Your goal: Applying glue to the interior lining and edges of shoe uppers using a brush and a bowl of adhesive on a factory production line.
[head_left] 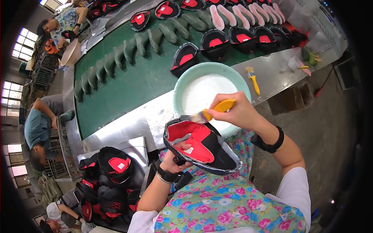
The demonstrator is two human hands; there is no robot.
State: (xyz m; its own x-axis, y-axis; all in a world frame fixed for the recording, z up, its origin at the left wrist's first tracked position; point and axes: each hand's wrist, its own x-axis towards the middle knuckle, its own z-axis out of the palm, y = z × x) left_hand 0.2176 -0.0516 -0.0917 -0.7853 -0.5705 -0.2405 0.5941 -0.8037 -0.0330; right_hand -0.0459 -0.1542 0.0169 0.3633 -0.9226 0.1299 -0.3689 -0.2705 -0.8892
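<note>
A black and red shoe upper (202, 145) is held bottom side up in my left hand (173, 160), its red lining and pale rim showing. The fingers of that hand wrap its left side, with one reaching inside. My right hand (239, 112) grips a brush (219, 110) by its yellow handle. The pale bristles touch or nearly touch the upper's far rim. Just beyond both hands stands a light green basin (182, 87) of white liquid. A second yellow-handled brush (253, 80) lies on the metal ledge to the right of the basin.
On a green conveyor belt (116, 91) stand rows of dark green shoe lasts (130, 50), several more uppers (214, 43) and pink insoles (229, 16). A pile of black and red uppers (114, 174) sits at my left. Co-workers (40, 124) are along the belt's left side.
</note>
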